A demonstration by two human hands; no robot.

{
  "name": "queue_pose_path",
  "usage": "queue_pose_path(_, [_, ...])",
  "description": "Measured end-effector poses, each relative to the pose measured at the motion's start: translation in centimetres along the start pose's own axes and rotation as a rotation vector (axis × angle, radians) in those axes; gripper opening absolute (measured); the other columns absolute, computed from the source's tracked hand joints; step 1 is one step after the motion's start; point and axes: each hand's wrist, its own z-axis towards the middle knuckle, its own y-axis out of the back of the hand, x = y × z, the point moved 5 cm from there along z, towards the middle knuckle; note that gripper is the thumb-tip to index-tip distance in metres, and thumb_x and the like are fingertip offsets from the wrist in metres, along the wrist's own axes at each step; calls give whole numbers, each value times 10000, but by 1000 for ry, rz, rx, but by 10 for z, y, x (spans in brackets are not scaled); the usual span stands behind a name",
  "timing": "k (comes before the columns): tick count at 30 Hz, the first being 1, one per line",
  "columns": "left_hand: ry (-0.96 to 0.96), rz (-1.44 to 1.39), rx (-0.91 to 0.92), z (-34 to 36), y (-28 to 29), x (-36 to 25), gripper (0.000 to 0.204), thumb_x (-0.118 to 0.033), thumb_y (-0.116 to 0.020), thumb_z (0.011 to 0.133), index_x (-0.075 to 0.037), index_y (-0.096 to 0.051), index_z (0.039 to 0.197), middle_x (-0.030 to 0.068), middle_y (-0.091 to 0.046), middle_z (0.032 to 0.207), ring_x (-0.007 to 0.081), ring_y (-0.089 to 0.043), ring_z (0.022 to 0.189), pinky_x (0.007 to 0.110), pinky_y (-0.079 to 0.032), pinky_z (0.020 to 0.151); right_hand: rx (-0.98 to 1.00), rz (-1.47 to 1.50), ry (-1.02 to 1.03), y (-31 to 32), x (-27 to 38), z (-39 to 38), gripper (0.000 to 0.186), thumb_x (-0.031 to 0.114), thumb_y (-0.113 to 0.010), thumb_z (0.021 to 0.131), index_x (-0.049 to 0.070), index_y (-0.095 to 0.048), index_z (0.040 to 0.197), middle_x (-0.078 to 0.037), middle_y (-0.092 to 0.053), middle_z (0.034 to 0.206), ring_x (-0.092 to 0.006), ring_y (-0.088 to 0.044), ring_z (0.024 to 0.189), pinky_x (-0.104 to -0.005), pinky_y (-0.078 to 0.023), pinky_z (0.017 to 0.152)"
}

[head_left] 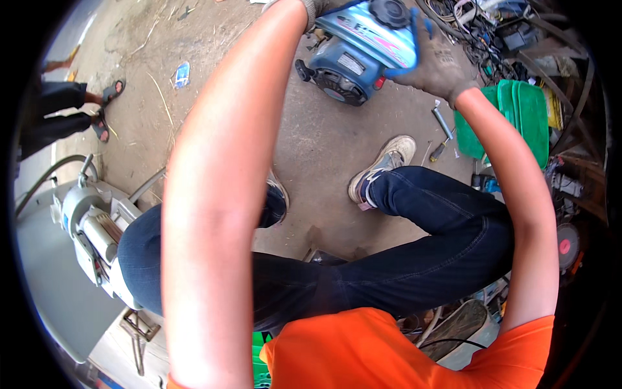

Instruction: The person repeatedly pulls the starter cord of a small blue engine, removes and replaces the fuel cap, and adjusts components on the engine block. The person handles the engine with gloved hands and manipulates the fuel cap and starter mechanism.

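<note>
A small blue engine [350,65] stands on the ground ahead of me, with a light blue fuel tank [382,35], a black round cap [389,11] and a dark pull-starter housing. My right hand [439,65], in a grey-brown glove with blue edging, is closed against the right side of the tank, its thumb side near the lower corner. My left hand [319,8] reaches the engine's far left side. Only its glove cuff and a dark blue part show there; the top edge cuts off its fingers.
Near my right foot lie a screwdriver [438,151] and a metal tube [443,123]. Green plastic bins [518,117] and tangled cables [476,26] fill the right side. A grey machine [91,227] stands at my left. Another person's sandalled feet [107,110] are at far left.
</note>
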Motion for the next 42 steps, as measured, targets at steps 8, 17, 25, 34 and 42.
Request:
queue_pose_path(8, [-4, 330, 146, -15, 20, -64, 1008, -684, -771, 716, 33, -556, 1392, 263, -627, 1335, 346, -604, 1261, 394, -474, 1047, 94, 62, 2, 3, -6, 9, 1329, 657, -791, 657, -77, -169, 1573, -388, -390, 1473, -502, -429, 1363, -496, -357, 1167])
queue_pose_path(17, [-14, 81, 47, 34, -27, 34, 1006, -639, -757, 808, -46, -399, 1537, 215, -645, 1273, 307, -640, 1168, 396, -499, 992, 103, 93, -45, 4, -16, 0, 1237, 616, -816, 681, 61, -209, 1606, -311, -400, 1509, -433, -474, 1363, -435, -422, 1137])
queue_pose_path(25, [110, -66, 49, 29, -39, 13, 909, -592, -684, 918, -9, -383, 1548, 202, -478, 1526, 292, -452, 1413, 369, -377, 1145, 132, 113, -70, 9, -30, -7, 1199, 560, -811, 722, 143, -162, 1641, -309, -366, 1550, -428, -476, 1377, -432, -434, 1124])
queue_pose_path(34, [-59, -210, -72, 25, -36, 19, 534, -388, -526, 1042, -76, -514, 1475, 230, -616, 1374, 365, -564, 1306, 399, -411, 1108, 270, 232, -129, 20, -37, -7, 1149, 575, -763, 784, 173, -117, 1646, -283, -340, 1582, -419, -401, 1443, -495, -394, 1155])
queue_pose_path(42, [286, 116, 75, 15, -31, 31, 656, -421, -514, 993, -178, -346, 1579, 271, -507, 1480, 444, -500, 1357, 517, -403, 1123, 311, 181, -106, 32, -27, -2, 1206, 603, -745, 741, 153, -93, 1651, -320, -372, 1550, -435, -466, 1388, -524, -409, 1115])
